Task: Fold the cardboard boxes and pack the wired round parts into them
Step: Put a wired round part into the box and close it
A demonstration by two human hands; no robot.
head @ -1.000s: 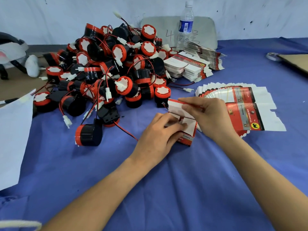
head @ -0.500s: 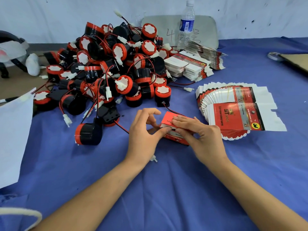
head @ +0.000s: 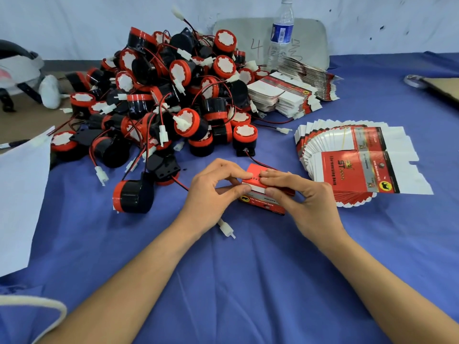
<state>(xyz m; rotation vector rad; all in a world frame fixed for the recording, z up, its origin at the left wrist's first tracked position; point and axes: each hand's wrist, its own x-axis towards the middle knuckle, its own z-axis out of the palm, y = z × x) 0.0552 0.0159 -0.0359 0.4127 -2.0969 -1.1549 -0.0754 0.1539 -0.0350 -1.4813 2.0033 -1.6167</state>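
A small red cardboard box (head: 263,203) stands folded on the blue cloth at the centre. My left hand (head: 213,189) grips its left end, thumb and fingers curled round the top flap. My right hand (head: 301,197) holds the right side, fingertips pressing the red lid down. A big heap of black-and-red wired round parts (head: 164,100) lies behind and to the left. One loose round part (head: 133,196) rests just left of my left hand. A fanned stack of flat red-and-white boxes (head: 357,165) lies to the right.
More flat boxes (head: 285,95) are stacked behind the heap beside a water bottle (head: 282,33). A white sheet (head: 19,194) covers the left edge. A white connector (head: 227,229) lies under my left wrist. A brown board (head: 442,88) sits far right.
The flat box has been folded into shape and lowered to the cloth. Both hands have come together on its top, and the red lid is now pressed down.
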